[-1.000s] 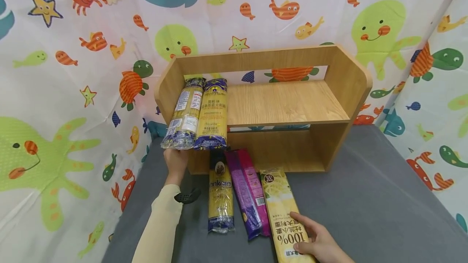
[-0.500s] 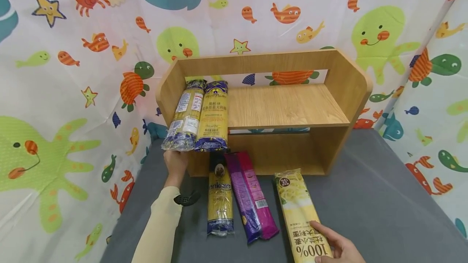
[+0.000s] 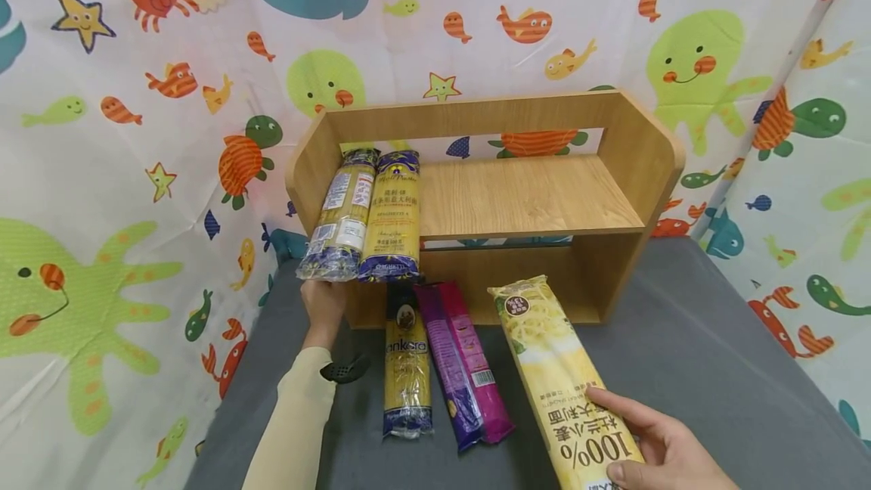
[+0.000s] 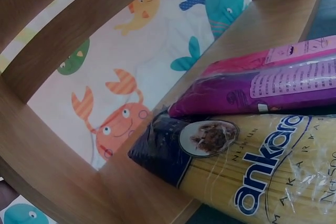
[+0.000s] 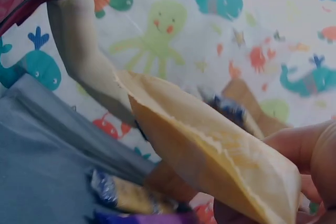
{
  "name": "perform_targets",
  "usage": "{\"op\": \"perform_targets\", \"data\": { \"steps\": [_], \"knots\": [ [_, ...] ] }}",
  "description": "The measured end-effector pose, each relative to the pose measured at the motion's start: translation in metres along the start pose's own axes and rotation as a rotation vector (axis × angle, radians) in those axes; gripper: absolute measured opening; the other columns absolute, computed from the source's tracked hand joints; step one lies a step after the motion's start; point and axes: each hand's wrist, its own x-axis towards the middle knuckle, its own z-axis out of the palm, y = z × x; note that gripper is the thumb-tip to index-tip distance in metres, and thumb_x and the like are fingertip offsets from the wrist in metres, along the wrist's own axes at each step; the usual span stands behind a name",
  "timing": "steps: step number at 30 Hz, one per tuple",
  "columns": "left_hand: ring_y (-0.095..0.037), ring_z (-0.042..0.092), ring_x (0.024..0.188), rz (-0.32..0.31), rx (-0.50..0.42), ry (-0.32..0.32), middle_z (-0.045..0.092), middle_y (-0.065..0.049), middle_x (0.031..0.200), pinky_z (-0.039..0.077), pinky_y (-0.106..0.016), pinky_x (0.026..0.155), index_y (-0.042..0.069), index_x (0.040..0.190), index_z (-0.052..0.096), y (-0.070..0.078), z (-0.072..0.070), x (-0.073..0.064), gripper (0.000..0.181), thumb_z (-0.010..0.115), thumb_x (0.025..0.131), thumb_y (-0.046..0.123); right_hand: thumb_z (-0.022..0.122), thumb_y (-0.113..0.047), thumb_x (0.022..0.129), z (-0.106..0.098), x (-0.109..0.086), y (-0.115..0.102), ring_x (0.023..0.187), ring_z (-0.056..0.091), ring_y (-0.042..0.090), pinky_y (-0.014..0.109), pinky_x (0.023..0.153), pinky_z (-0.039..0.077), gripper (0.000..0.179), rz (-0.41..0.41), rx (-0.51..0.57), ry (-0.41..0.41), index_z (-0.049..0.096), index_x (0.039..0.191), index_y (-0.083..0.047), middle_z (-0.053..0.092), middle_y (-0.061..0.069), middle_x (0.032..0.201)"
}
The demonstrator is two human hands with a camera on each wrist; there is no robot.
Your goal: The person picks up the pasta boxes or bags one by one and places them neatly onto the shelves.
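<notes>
My right hand (image 3: 663,445) pinches a yellow pasta packet (image 3: 554,369) near its close end, thumb on its face; the packet slants, far end toward the shelf. In the right wrist view the packet (image 5: 210,135) is seen edge-on. My left hand (image 3: 323,308) is at the left end of the wooden shelf (image 3: 531,195), below the upper board; its fingers are hidden. Two spaghetti packs (image 3: 391,218) lie side by side on the upper board at the left. An "ankara" pasta pack (image 3: 407,376) and a purple-pink packet (image 3: 466,373) lie before the lower compartment, far ends reaching in.
The shelf stands on a grey cloth surface (image 3: 687,369), its right side panel (image 3: 646,165) rising above the upper board. Behind it hangs a sea-animal curtain (image 3: 435,36), which also runs along both sides.
My right hand has moved right and lifted the yellow pasta packet away from beside the purple-pink one. My left hand stays at the shelf's left end.
</notes>
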Motion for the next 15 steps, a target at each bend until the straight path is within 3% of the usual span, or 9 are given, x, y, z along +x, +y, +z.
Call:
{"op": "perform_targets", "data": {
  "steps": [8, 12, 15],
  "knots": [
    [-0.034, 0.055, 0.068, 0.003, 0.016, -0.008, 0.073, -0.028, 0.090, 0.046, -0.054, 0.066, -0.006, 0.113, 0.069, -0.005, 0.000, -0.001, 0.024, 0.057, 0.097, 0.007, 0.037, 0.017, 0.100, 0.032, 0.010, -0.041, 0.126, 0.063, 0.025, 0.046, 0.097, 0.054, 0.072, -0.192, -0.153, -0.138, 0.037, 0.159, -0.025, 0.058, 0.006, 0.145],
    [-0.034, 0.058, 0.072, -0.022, 0.004, -0.021, 0.074, -0.026, 0.097, 0.049, -0.056, 0.070, -0.003, 0.119, 0.068, -0.004, 0.000, 0.000, 0.026, 0.058, 0.099, 0.010, 0.038, 0.017, 0.099, 0.042, 0.022, -0.066, 0.121, 0.067, 0.027, 0.048, 0.088, 0.057, 0.072, -0.256, -0.250, -0.122, 0.036, 0.159, -0.022, 0.061, 0.010, 0.141],
    [-0.035, 0.063, 0.079, -0.044, -0.010, -0.039, 0.074, -0.025, 0.107, 0.052, -0.056, 0.075, -0.001, 0.126, 0.066, -0.002, 0.000, 0.001, 0.031, 0.058, 0.101, 0.014, 0.042, 0.015, 0.098, 0.049, 0.037, -0.088, 0.112, 0.071, 0.028, 0.047, 0.081, 0.059, 0.070, -0.270, -0.343, -0.039, 0.042, 0.156, -0.026, 0.065, 0.009, 0.134]
  ]
}}
